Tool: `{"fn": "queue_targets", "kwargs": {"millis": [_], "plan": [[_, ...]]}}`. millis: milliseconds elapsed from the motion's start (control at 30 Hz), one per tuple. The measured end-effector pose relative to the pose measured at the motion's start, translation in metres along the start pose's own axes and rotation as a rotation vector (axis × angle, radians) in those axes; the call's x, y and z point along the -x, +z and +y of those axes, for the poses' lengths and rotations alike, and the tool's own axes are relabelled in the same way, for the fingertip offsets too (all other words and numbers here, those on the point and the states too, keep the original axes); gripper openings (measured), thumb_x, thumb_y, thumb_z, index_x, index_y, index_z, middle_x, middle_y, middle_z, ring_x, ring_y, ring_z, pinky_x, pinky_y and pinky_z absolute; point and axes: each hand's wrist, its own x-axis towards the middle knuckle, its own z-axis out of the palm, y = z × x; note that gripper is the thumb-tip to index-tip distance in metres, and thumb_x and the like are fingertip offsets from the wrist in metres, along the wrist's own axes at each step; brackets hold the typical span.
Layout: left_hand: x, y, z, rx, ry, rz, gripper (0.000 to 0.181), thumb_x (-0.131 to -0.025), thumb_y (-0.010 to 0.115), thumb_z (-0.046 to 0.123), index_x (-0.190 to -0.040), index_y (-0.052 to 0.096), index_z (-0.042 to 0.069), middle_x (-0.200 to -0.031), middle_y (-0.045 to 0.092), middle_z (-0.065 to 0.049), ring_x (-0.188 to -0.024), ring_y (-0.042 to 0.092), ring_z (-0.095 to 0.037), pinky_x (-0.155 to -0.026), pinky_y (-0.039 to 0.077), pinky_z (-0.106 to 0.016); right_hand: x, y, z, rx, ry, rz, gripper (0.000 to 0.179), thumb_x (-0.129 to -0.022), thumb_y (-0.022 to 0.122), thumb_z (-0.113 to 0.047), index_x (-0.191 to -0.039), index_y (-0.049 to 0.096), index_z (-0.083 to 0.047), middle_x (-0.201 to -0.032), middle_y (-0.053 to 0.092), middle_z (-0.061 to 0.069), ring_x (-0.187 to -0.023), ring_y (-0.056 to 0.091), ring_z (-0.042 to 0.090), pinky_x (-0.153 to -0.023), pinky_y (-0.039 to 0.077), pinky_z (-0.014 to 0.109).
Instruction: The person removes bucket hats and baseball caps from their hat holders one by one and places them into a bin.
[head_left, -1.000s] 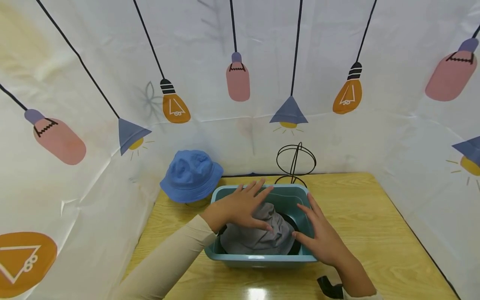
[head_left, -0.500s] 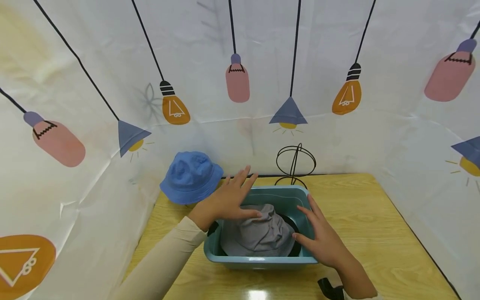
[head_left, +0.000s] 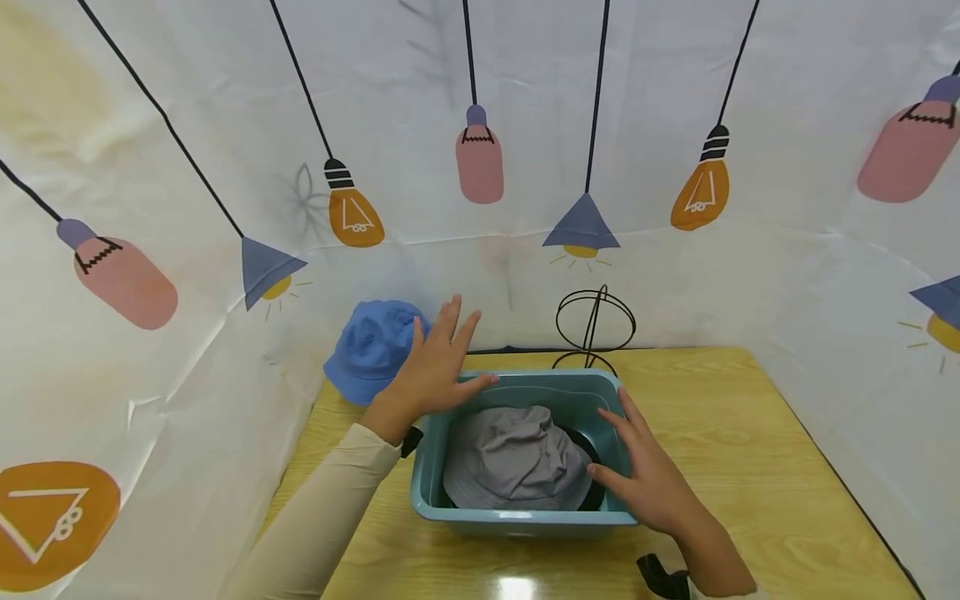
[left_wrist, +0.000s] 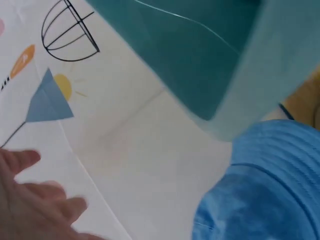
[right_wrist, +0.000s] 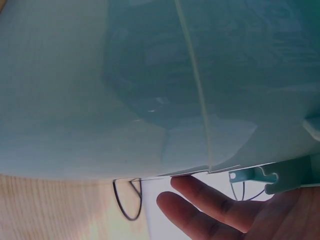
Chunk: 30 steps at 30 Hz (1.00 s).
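A grey bucket hat [head_left: 517, 458] lies crown up inside a teal plastic basin [head_left: 525, 518], with something black partly showing under its right side. My left hand [head_left: 423, 375] is raised with fingers spread, overlapping the basin's left back corner and the brim of a blue bucket hat [head_left: 375, 346] in the head view. That blue hat [left_wrist: 260, 195] also shows close by in the left wrist view. My right hand [head_left: 648, 475] is at the basin's right side, fingers loosely bent and apart, overlapping the rim. In the right wrist view, the fingers [right_wrist: 200, 210] are right beside the basin wall.
A black wire stand [head_left: 596, 325] rises behind the basin at the table's back edge. White cloth [head_left: 495, 275] printed with lamps and bulbs surrounds the wooden table [head_left: 720, 433] at the back and sides. A black strap [head_left: 662, 575] is at my right wrist.
My left hand has moved left and back from above the grey hat to the basin's left back corner, uncovering the hat. The right hand has stayed in place.
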Motion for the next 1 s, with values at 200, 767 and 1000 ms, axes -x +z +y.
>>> {"fn": "queue_targets", "kwargs": {"millis": [200,767,1000], "plan": [[0.0,-0.002,-0.012,-0.056,-0.046,0.167,0.1,-0.094,0.056,0.072,-0.167,0.02,0.014,-0.174,0.0,-0.02,-0.161,0.004,-0.041,-0.116,0.007,-0.081,0.0,-0.002,-0.003,0.005,-0.013,0.003,0.078,-0.096,0.073,-0.04,-0.161,0.037,-0.018,-0.176,-0.002,0.007,-0.155,0.02,0.05,-0.104,0.037,0.078],[-0.003,-0.015,-0.051,-0.032,-0.287,0.192,0.107,-0.086,0.067,0.071,-0.164,0.026,0.009,-0.172,-0.003,-0.025,-0.159,0.006,-0.047,-0.116,0.014,-0.08,0.001,-0.003,0.001,0.015,-0.019,0.017,0.076,-0.097,0.072,-0.043,-0.16,0.038,-0.019,-0.176,-0.001,0.006,-0.154,0.024,0.05,-0.102,0.039,0.077],[0.0,-0.021,-0.071,-0.012,-0.43,0.087,0.12,-0.083,0.066,0.079,-0.167,0.014,0.012,-0.171,-0.014,-0.025,-0.159,0.0,-0.049,-0.111,0.015,-0.085,0.001,-0.003,0.001,-0.004,-0.034,0.018,0.075,-0.097,0.072,-0.04,-0.16,0.038,-0.018,-0.176,0.0,0.007,-0.154,0.023,0.05,-0.103,0.039,0.077]]}}
